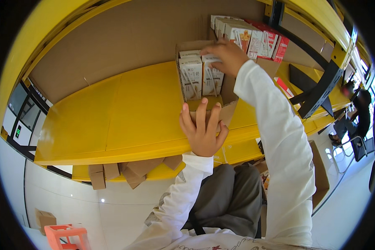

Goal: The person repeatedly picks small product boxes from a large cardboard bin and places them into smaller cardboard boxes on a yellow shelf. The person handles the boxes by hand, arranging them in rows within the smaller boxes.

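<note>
Yellow shelf [81, 121] spans the middle; at upper centre, a cardboard box [229, 113] stands part-filled with white cartons [191, 79], its near end unfilled. Left hand [204, 135] spreads against it; right hand [231, 58] curls over a carton, grip unclear.

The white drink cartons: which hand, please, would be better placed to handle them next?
Probably the right hand: it is over the white drink cartons, while the left hand is at the near wall of the cardboard box.
</note>
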Demonstrator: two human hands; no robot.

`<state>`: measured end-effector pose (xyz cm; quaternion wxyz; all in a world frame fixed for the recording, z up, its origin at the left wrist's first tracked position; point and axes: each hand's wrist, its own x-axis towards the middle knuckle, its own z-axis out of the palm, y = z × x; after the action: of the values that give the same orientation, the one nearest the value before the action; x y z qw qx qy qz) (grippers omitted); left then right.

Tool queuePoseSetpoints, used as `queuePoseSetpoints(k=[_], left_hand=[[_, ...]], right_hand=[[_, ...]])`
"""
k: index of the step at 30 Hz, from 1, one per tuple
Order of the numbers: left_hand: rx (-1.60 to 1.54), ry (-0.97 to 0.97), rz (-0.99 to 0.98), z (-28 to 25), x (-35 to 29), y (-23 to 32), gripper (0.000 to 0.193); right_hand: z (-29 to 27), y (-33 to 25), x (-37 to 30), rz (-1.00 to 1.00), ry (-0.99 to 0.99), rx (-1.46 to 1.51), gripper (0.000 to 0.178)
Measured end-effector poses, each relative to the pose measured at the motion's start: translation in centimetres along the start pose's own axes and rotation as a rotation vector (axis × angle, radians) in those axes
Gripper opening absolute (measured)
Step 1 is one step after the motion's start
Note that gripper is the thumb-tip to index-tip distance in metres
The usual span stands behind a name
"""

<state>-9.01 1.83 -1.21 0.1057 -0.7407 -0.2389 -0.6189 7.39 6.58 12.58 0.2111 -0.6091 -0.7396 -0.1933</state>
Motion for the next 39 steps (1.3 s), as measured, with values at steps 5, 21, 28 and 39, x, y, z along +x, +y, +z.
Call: queuePoseSetpoints(k=[5, 21, 28, 39], left_hand=[[0.004, -0.009, 0.018, -0.1, 0.4, -0.1, 0.041], [0.019, 0.043, 0.128, 1.3, 0.5, -0.5, 0.044], [0.069, 0.034, 0.113, 0.8, 0.6, -1.1, 0.048], [-0.047, 0.003, -0.027, 0.9, -0.2, -0.4, 0.041]], right_hand=[[1.4, 0.8, 1.4, -0.028, -0.060, 0.048, 0.036], [2.7, -0.2, -21.8, 0.471, 0.831, 0.642, 0.021], [10.8, -6.1, -26.7, 0.651, 0.971, 0.741, 0.021], [33.2, -27.0, -23.9, 1.153, -0.206, 1.790, 0.013]])
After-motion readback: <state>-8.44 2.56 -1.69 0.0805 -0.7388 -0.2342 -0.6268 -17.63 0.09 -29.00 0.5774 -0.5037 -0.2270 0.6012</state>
